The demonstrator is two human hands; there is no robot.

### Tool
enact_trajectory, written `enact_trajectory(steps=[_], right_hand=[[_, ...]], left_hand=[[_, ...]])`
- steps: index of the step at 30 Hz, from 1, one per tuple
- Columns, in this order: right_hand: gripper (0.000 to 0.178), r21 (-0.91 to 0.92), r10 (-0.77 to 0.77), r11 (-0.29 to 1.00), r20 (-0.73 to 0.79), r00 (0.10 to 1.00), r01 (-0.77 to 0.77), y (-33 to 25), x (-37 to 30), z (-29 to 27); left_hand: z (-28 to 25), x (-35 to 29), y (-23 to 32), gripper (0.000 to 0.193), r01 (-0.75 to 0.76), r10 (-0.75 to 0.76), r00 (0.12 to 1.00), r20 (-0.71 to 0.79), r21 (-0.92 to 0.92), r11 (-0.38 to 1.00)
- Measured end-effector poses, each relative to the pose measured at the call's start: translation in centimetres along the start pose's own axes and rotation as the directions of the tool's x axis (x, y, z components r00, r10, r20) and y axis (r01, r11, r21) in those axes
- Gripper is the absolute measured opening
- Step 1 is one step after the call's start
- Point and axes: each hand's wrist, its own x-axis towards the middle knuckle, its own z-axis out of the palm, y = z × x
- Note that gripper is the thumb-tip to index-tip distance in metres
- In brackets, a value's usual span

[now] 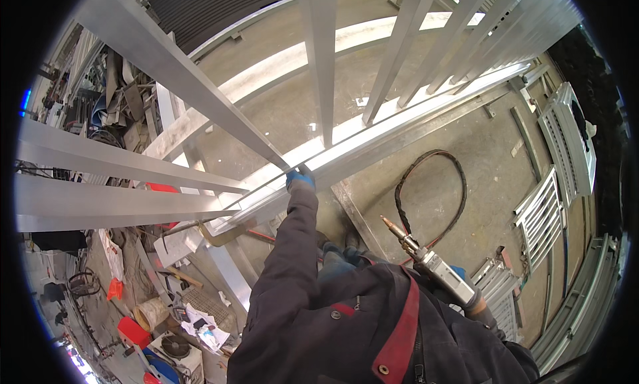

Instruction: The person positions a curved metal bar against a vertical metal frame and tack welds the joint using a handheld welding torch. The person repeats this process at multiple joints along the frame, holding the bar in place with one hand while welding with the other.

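Observation:
My left arm reaches forward, and my left hand point(301, 178) in a blue glove is closed on the edge of a long silvery metal rail point(359, 132), right at the foot of a flat upright bar point(206, 84). The fingers are partly hidden. At my right side, my right hand point(459, 273), also blue-gloved and mostly behind the tool, holds a welding torch point(442, 271). Its pointed copper-coloured tip is directed forward and left, apart from the rail. More upright bars point(318, 64) stand in a row along the rail.
A dark hose point(460, 178) loops on the concrete floor to the right. Slatted metal panels point(540, 214) lie beyond it. On the left are scrap pieces point(126, 94), a bucket point(148, 313), a red box point(134, 331) and scattered tools. A support beam point(354, 214) runs under the rail.

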Motion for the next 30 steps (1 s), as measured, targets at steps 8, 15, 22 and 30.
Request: enact_trajectory(steps=[8, 15, 22, 30], right_hand=[[0.043, 0.067, -0.041, 0.997, 0.013, 0.999, 0.040, 1.0, 0.0, -0.3], [0.042, 0.177, 0.022, 0.984, -0.001, 1.000, -0.021, 0.9, -0.4, 0.0], [0.038, 0.103, -0.034, 0.994, 0.059, 0.998, 0.028, 0.2, -0.2, 0.0], [0.039, 0.180, 0.015, 0.983, 0.064, 0.998, -0.027, 0.3, -0.4, 0.5]], left_hand=[[-3.9, -1.7, -1.4, 0.031, 0.249, -0.207, 0.967, 0.146, -0.704, 0.665], [-10.4, 1.4, -0.6, 0.045, 0.248, -0.499, 0.859, 0.118, -0.947, 0.203], [-8.9, 7.9, -7.4, 0.051, 0.454, -0.432, 0.882, 0.186, -0.581, 0.676], [-8.5, 9.4, -5.9, 0.026, 0.340, -0.542, 0.823, 0.168, -0.911, 0.235]])
